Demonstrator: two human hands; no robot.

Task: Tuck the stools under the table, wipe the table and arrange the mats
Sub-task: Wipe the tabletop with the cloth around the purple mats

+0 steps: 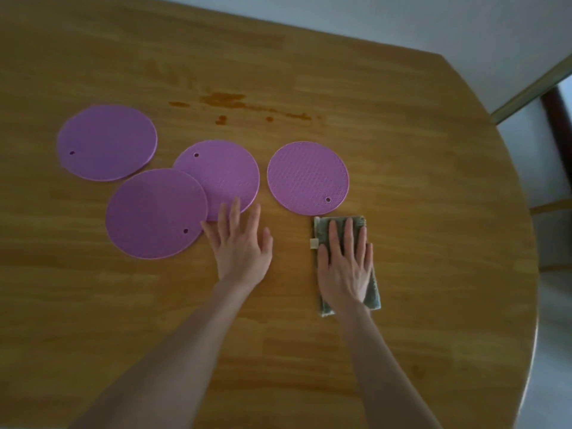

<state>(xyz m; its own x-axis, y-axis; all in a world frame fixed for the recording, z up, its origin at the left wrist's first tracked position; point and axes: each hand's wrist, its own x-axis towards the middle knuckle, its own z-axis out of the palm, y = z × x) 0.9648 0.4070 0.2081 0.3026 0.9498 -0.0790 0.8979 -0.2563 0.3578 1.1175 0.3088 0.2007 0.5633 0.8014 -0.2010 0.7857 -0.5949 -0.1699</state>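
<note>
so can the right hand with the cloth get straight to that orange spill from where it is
Probably not in a straight line. The right hand lies flat on the cloth, and the right-most mat sits between it and the orange spill. Swinging around the mat's right side over bare table looks clear.

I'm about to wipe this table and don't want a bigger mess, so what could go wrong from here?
The orange spill lies beyond the purple mats, so pushing the cloth straight forward may drag the nearest mat into it. Two mats overlap by the left hand; wiping around them probably leaves dirt underneath. The right hand lies flat on the cloth, so one pass could smear the stain.
</note>
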